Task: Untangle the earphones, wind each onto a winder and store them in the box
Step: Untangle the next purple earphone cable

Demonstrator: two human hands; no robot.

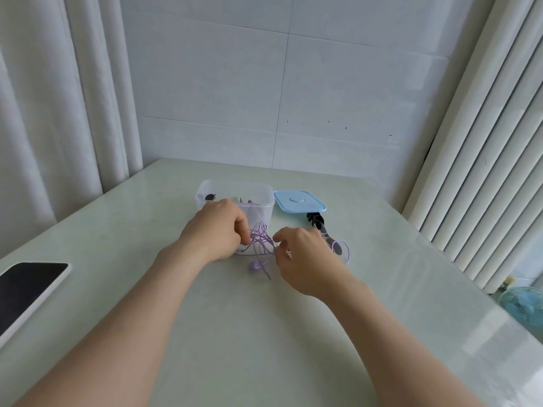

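A tangle of purple earphones (260,240) hangs between my two hands just above the table, in front of the clear plastic box (261,198). My left hand (219,230) pinches the cord on the left side of the tangle. My right hand (302,259) pinches it on the right. One purple earbud (254,266) and the jack plug (268,276) rest on the table below. A loop of purple cord (346,254) trails to the right of my right hand. The box holds some small dark and pale items, seen unclearly.
The box's light blue lid (299,201) lies to the right of the box. A black and clear winder (320,227) lies just behind my right hand. A phone (26,289) with a white case sits at the table's left edge. Curtains hang on both sides.
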